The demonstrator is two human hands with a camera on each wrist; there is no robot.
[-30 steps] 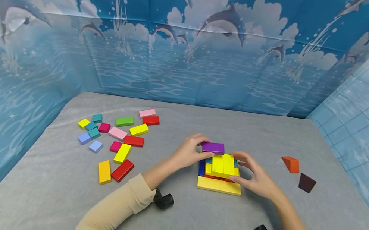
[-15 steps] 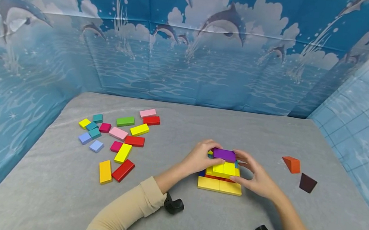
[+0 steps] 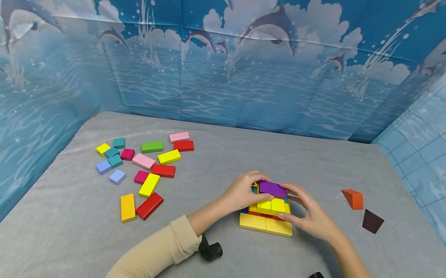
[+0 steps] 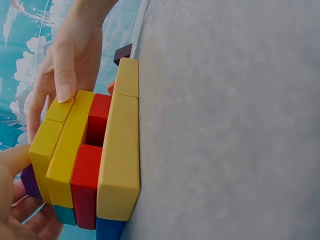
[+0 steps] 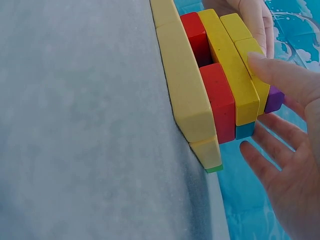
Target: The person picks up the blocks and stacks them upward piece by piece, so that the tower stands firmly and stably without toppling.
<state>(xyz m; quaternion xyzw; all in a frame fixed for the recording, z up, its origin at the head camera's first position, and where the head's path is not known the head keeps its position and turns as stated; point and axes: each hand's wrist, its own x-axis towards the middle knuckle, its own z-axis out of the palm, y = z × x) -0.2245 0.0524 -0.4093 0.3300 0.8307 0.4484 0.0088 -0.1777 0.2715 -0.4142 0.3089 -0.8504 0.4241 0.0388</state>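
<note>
Going from the bottom of the frame up, two black wrist mounts (image 3: 210,250) were nearest. Past those, right of centre, sat the block stack (image 3: 267,210). Left hand (image 3: 244,191) had the purple block (image 3: 272,189) pinched between thumb and fingers at the top of it. Right hand (image 3: 313,216) was loosely spread, thumb touching a yellow block (image 3: 278,204), not really gripping anything. Dark block (image 3: 372,221) and orange block (image 3: 353,199) lay far right, loose blocks (image 3: 144,161) mid-left, dolphin backdrop (image 3: 228,89) behind.
</note>
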